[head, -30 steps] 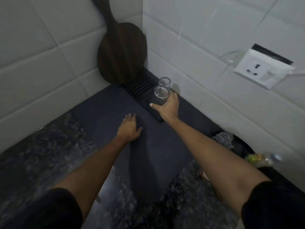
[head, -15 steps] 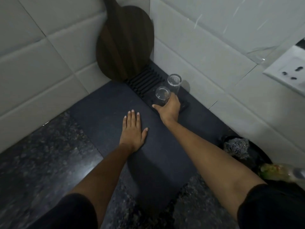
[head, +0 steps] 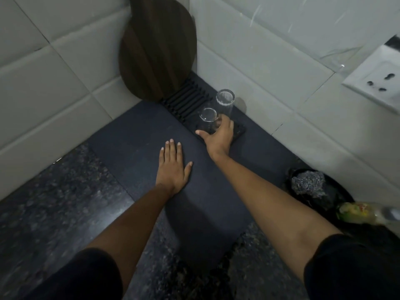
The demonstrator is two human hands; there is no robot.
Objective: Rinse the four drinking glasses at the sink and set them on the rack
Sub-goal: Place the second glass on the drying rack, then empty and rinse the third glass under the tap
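Two clear drinking glasses stand upright on the black ribbed rack (head: 186,100) in the corner. My right hand (head: 218,137) is wrapped around the nearer glass (head: 208,120), which rests on the rack's near end. The farther glass (head: 225,102) stands just behind it, close to the right wall, touching or almost touching my fingers. My left hand (head: 173,167) lies flat, fingers apart, on the dark mat (head: 134,137) left of the rack, holding nothing.
A dark wooden cutting board (head: 158,46) leans in the tiled corner on the rack's far end. At the right stand a black holder with a steel scrubber (head: 308,185) and a bottle (head: 365,213). A wall socket (head: 376,83) is on the right wall. Speckled granite counter (head: 54,202) surrounds the mat.
My right hand lowered the nearer glass onto the rack beside the other glass. My left hand flattened on the mat with fingers spread. The view moved closer to the corner.
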